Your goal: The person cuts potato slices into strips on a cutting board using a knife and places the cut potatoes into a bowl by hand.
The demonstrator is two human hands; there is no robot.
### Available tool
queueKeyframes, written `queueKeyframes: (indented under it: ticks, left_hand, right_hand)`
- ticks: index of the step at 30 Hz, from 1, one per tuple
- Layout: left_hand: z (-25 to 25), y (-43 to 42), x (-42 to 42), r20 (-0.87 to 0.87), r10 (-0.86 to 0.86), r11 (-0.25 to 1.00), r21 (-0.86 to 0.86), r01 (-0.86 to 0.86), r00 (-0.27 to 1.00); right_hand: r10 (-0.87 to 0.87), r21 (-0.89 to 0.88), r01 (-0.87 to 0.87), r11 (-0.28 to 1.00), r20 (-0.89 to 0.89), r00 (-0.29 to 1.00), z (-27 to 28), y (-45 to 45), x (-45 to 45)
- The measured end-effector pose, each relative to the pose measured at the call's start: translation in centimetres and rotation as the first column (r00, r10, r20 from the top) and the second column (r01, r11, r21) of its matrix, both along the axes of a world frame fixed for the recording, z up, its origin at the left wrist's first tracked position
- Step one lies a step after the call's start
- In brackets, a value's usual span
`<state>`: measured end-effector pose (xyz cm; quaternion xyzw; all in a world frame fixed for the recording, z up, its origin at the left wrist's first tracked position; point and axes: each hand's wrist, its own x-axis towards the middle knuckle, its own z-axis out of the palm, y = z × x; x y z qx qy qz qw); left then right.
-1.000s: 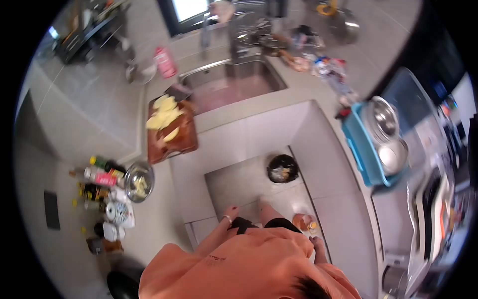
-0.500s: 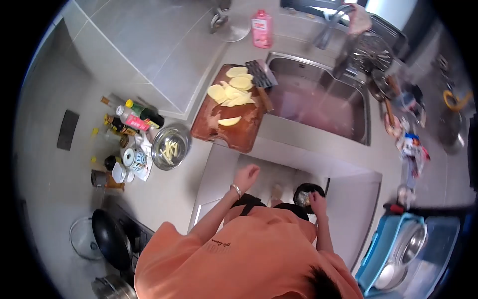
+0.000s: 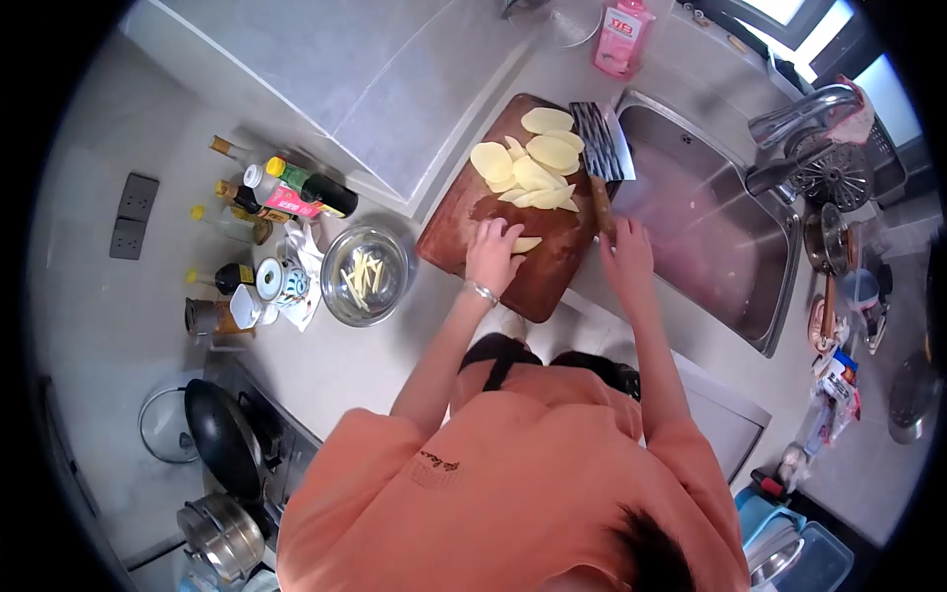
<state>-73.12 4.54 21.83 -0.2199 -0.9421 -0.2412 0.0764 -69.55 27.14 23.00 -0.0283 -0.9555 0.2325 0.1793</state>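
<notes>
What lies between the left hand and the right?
In the head view, left hand to right hand: a single pale slice by the left fingers, then bare cutting board.

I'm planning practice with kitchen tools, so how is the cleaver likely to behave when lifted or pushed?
The cleaver should stay stiff, since its blade looks like flat metal. It will probably feel blade-heavy, the blade being far broader than the slim brown handle. Lying on its broad side, it seems likelier to slide than roll.
</notes>
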Motion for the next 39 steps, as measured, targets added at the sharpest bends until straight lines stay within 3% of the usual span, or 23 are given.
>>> queueKeyframes:
  ticks: [2, 4, 6, 15, 18, 24, 25, 27, 31, 33, 34, 37, 39]
  left_hand:
    - [-0.5, -0.1, -1.0, 0.058, -0.007, 0.998, -0.063, 0.011, 0.998]
    - [-0.8, -0.1, -1.4, 0.117, -0.009, 0.992, -0.126, 0.024, 0.993]
    - [-1.0, -0.1, -1.6, 0.042, -0.033, 0.987, -0.159, 0.04, 0.999]
    - [-0.6, 1.9, -0.3, 0.091, 0.123, 0.95, -0.3, -0.09, 0.988]
    - [-1.1, 2.4, 0.3, -0.024, 0.132, 0.953, -0.274, -0.133, 0.991]
    - [-1.5, 2.8, 0.5, 0.044, 0.143, 0.964, -0.231, -0.129, 0.989]
    - [-1.3, 2.9, 0.6, 0.054, 0.16, 0.962, -0.233, -0.143, 0.986]
    - [-0.8, 3.1, 0.7, 0.076, 0.11, 0.96, -0.267, -0.086, 0.991]
    - [-1.5, 2.4, 1.5, -0.031, 0.108, 0.968, -0.225, -0.112, 0.994]
    - [-1.1, 2.0, 2.0, -0.054, 0.183, 0.982, -0.043, -0.185, 0.982]
    - [-1.6, 1.4, 2.5, -0.106, 0.188, 0.98, -0.04, -0.193, 0.976]
    - [-2.3, 0.5, 3.6, -0.131, 0.228, 0.974, 0.023, -0.227, 0.965]
    - [-3.1, 0.1, 4.0, -0.145, 0.193, 0.981, 0.023, -0.191, 0.97]
  right_hand:
    - [-0.004, 0.036, 0.004, 0.999, -0.015, 1.0, -0.9, -0.7, -2.0]
    - [-0.095, 0.06, 0.086, 0.994, 0.164, 0.982, -1.3, -1.3, -3.4]
    - [-0.102, 0.031, 0.098, 0.995, 0.192, 0.976, -1.7, -1.3, -4.5]
    - [-0.095, 0.008, 0.097, 0.995, 0.299, 0.95, -2.0, 0.0, -8.3]
    - [-0.103, 0.021, 0.102, 0.995, 0.362, 0.926, -1.8, 0.9, -9.2]
    - [-0.081, 0.002, 0.085, 0.996, 0.318, 0.945, 0.2, 4.0, -8.2]
    - [-0.065, 0.002, 0.068, 0.998, 0.327, 0.943, 0.8, 4.4, -7.6]
    - [0.018, -0.227, 0.003, 0.974, 0.088, 0.996, 1.6, 5.2, -6.3]
    - [0.055, -0.324, -0.008, 0.946, 0.134, 0.989, 3.5, 6.1, -4.1]
    - [0.106, -0.343, -0.051, 0.938, 0.144, 0.984, 4.3, 6.1, -3.6]
    - [0.111, -0.347, -0.054, 0.936, 0.148, 0.983, 4.8, 5.8, -3.5]
    - [0.256, -0.228, -0.2, 0.953, 0.253, 0.933, 5.6, 3.9, -2.7]
    - [0.507, -0.055, -0.51, 0.859, 0.24, 0.828, 5.4, 2.9, -2.6]
